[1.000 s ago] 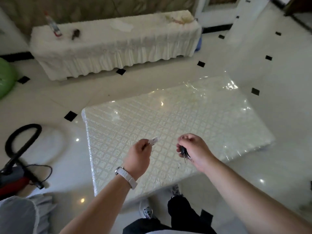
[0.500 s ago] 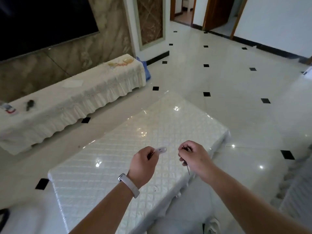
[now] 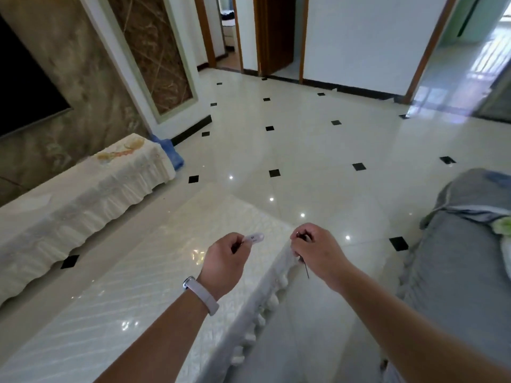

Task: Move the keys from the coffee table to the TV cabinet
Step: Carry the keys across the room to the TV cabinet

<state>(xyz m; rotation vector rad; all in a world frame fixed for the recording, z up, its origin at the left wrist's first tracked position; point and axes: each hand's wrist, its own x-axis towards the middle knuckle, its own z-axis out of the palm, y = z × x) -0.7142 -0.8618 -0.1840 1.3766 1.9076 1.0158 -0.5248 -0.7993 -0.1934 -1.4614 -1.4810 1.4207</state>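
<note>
Now both hands are raised over the near end of the bench (image 3: 143,275), a low coffee table under a glossy quilted white cover with a tasselled edge. Left hand (image 3: 225,262), with a pale band (image 3: 203,295) on its wrist, is curled closed and pinches a small white tag (image 3: 253,238) that sticks out past the knuckles. Right hand (image 3: 318,251) is also closed, fingers pinched on the keys (image 3: 304,236); a bit of ring shows at the fingertips and one thin dark piece hangs below the palm, just off the bench edge. Neither hand touches the bench. Beyond the bench, to its left, stands the cabinet (image 3: 83,189) draped in frilled white cloth, below a dark TV (image 3: 25,87). To the right of the bench lies a grey sofa (image 3: 456,272)
</note>
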